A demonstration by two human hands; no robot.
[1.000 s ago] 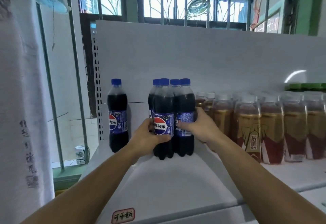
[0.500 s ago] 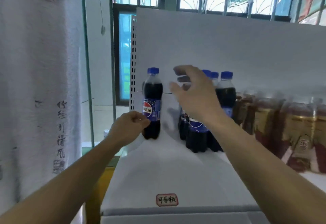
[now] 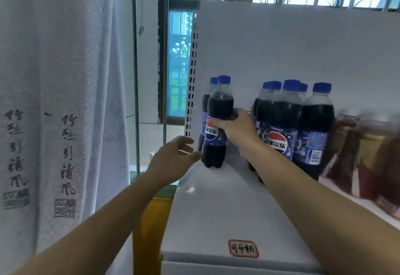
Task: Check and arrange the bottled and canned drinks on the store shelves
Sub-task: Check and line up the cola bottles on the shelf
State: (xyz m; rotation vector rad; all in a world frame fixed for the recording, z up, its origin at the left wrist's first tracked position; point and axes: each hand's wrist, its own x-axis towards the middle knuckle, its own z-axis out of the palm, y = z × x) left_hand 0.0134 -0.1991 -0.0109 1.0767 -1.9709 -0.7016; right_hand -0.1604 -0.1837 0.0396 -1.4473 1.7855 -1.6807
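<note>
On the white shelf (image 3: 227, 205) stand dark cola bottles with blue caps and blue labels. My right hand (image 3: 237, 126) grips the front cola bottle (image 3: 217, 110) of a pair at the shelf's left end; a second bottle (image 3: 205, 106) stands just behind it. My left hand (image 3: 173, 161) hovers open beside that bottle's lower left, fingers spread, holding nothing. A cluster of several cola bottles (image 3: 290, 123) stands to the right of my right wrist.
Blurred brown and gold drink bottles (image 3: 365, 155) fill the shelf further right. A white cloth with black characters (image 3: 54, 112) hangs at the left. A perforated shelf upright (image 3: 191, 80) rises behind the pair. A red-bordered label (image 3: 243, 248) sits near the shelf's front edge.
My right hand came down from above the cluster and took hold of a bottle at the left, where a pair now stands. My left hand let go and opened.
</note>
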